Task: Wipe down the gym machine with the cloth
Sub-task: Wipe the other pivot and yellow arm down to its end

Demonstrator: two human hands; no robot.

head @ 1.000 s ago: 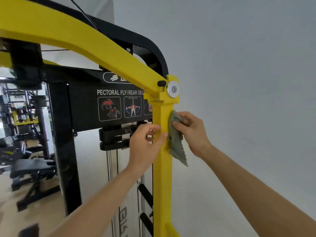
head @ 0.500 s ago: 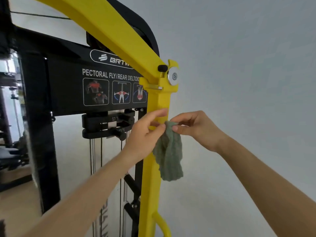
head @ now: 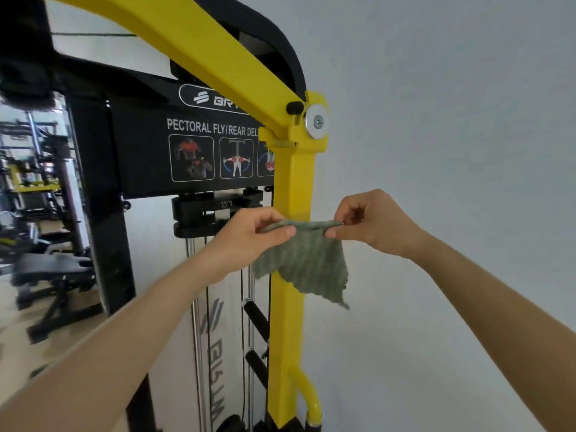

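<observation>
I am pinching the green cloth (head: pixel 307 260) along its top edge: my left grip (head: pixel 246 236) is holding one corner between thumb and fingers, my right grip (head: pixel 374 224) the other. The cloth is hanging spread below both, in front of the yellow upright (head: pixel 293 179) of the gym machine (head: pixel 146 157)

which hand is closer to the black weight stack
Left. The left hand overlaps the edge of the black weight stack in this view; the right hand is on the far side of the yellow post.
</observation>
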